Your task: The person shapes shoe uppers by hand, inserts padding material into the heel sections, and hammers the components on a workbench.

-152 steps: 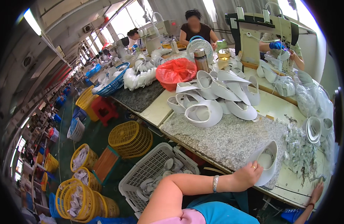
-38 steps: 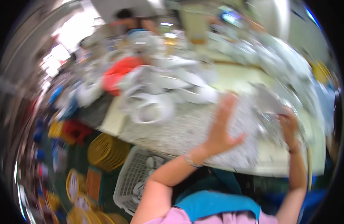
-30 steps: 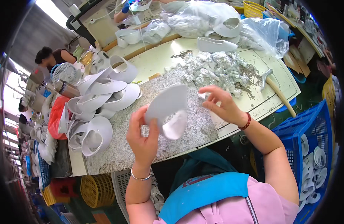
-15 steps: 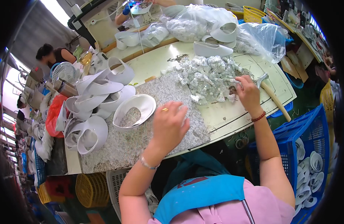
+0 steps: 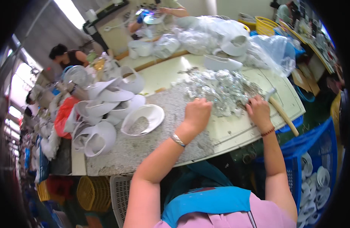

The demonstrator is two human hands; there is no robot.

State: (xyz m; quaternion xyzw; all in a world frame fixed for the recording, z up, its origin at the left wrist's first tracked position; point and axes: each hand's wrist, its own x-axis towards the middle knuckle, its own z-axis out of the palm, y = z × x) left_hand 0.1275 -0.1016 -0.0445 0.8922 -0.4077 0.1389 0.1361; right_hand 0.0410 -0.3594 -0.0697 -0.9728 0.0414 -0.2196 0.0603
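At your ten o'clock a stack of white curved shells (image 5: pixel 102 110) crowds the bench (image 5: pixel 159 76), with one white shell (image 5: pixel 142 118) lying open side up just beside it and a red bag (image 5: pixel 63 116) behind. At your one o'clock clear plastic bags (image 5: pixel 235 41) pile up with a yellow basket (image 5: pixel 268 24) beyond. A blue crate (image 5: pixel 315 163) of white pieces stands at your four o'clock; a yellow basket (image 5: pixel 93 192) and white basket (image 5: pixel 120 193) sit under the bench at eight.

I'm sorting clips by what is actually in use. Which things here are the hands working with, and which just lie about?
In hand:
- left hand and right hand, both at the pile of small shiny metal pieces

Lying about:
- hammer beside the right hand
- white visor
- stack of white visors
- clear plastic bags
- blue crate
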